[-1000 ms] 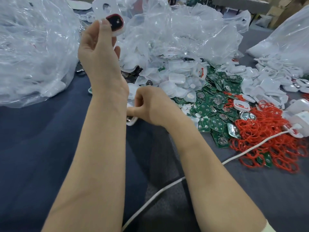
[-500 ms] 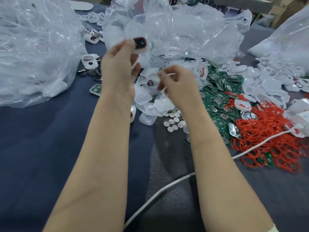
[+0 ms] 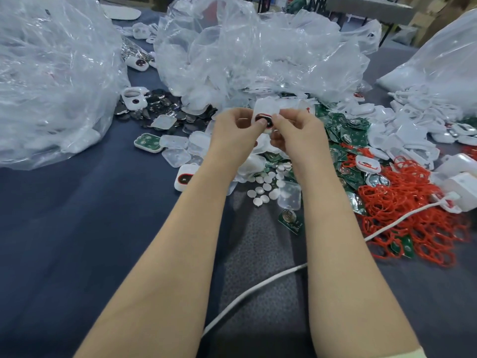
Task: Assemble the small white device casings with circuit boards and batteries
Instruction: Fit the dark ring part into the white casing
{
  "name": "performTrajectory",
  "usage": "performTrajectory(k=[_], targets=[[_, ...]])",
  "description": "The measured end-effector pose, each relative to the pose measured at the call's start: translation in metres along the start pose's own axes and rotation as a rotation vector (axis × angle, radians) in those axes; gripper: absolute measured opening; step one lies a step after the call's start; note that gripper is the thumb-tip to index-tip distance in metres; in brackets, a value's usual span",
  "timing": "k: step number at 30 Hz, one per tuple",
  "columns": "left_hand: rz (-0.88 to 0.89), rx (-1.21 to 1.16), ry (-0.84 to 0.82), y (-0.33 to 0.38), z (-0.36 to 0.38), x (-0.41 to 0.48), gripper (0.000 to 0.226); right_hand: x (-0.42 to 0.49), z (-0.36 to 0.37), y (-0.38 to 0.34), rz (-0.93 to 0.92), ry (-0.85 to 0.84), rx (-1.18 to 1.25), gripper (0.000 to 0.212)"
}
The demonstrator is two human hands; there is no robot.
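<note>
One crumpled clear plastic bag (image 3: 51,73) bulges far left of the hands on the dark blue cloth of the table (image 3: 64,228). Nearer, just left of them, lies a scatter of shiny coin cells (image 3: 160,104). The left hand (image 3: 232,130) and right hand (image 3: 300,133) are brought together, both pinching one small white casing (image 3: 267,109). It is held above the pile with its open face toward the person, showing a dark round battery (image 3: 260,117) ringed in red. Fingers hide its long axis. Flat green circuit boards (image 3: 346,130) lie right of the hands. Farther right is a tangle of red rubber rings (image 3: 413,215).
</note>
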State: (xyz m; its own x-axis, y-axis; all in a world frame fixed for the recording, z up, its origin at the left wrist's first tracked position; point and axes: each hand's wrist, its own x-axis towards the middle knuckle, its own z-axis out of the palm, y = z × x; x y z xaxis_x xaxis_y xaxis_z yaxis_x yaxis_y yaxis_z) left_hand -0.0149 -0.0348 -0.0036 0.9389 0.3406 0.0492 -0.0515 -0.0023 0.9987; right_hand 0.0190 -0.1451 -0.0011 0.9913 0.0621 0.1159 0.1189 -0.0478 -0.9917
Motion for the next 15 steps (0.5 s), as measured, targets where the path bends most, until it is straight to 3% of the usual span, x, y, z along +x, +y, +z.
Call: performTrajectory(k=[6,10,15], targets=[[0.045,0.049,0.02,-0.0036,0.0008,0.0001,0.011,-0.0012,0.0025,0.0023,-0.026,-0.05,-0.088,0.01],[0.01,-0.06,-0.049,-0.0049,-0.0021,0.0017,0.012,-0.0016,0.0015,0.0019,-0.027,-0.049,-0.002,0.021],[-0.037,-0.19,-0.1,-0.0046,-0.0057,0.0047,0.009,-0.0018,-0.004,-0.0017,0.116,-0.073,0.222,0.012]])
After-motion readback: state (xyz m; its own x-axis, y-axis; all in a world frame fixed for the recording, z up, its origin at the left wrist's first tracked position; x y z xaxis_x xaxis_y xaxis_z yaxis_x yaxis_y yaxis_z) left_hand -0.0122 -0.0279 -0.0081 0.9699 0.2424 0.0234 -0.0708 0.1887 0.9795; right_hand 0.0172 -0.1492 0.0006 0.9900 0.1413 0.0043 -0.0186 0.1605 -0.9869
